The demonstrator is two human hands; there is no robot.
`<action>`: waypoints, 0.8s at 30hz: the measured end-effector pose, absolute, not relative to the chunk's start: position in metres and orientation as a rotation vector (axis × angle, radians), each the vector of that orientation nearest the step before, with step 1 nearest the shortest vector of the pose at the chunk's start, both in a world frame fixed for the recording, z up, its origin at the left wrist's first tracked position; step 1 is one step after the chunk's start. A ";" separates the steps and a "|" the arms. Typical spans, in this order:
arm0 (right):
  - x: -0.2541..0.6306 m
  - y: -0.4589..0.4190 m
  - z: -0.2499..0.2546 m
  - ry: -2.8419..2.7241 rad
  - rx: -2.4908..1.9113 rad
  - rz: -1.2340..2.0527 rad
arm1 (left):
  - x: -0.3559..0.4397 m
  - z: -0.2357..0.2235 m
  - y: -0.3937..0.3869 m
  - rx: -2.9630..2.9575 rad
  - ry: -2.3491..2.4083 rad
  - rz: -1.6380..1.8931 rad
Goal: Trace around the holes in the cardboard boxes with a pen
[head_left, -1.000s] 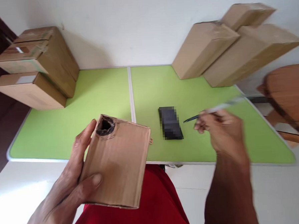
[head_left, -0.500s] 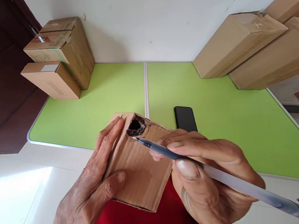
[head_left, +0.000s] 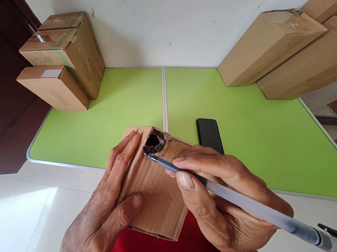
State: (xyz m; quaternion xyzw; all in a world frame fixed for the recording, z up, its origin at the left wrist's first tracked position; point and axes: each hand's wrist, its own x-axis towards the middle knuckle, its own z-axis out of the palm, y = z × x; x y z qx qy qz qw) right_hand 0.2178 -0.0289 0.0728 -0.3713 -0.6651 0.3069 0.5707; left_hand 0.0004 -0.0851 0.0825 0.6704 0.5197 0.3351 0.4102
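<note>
Partly, right hand [head_left: 225, 198] covers the cardboard [head_left: 155, 194].

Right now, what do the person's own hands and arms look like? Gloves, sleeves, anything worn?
Both are bare: no gloves, rings, watch or visible sleeves. The left hand is creased and veined, with short plain nails. The right hand looks alike, its thumbnail short and unpainted. Forearms are out of frame; only red clothing shows below the hands.
</note>
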 end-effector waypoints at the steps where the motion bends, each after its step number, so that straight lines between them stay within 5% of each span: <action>1: 0.218 -0.029 0.073 -1.561 -0.862 0.729 | 0.001 0.082 -0.086 1.695 1.305 0.844; 24: 0.215 -0.027 0.075 -1.335 -0.996 0.649 | 0.001 0.076 -0.099 1.869 1.564 0.840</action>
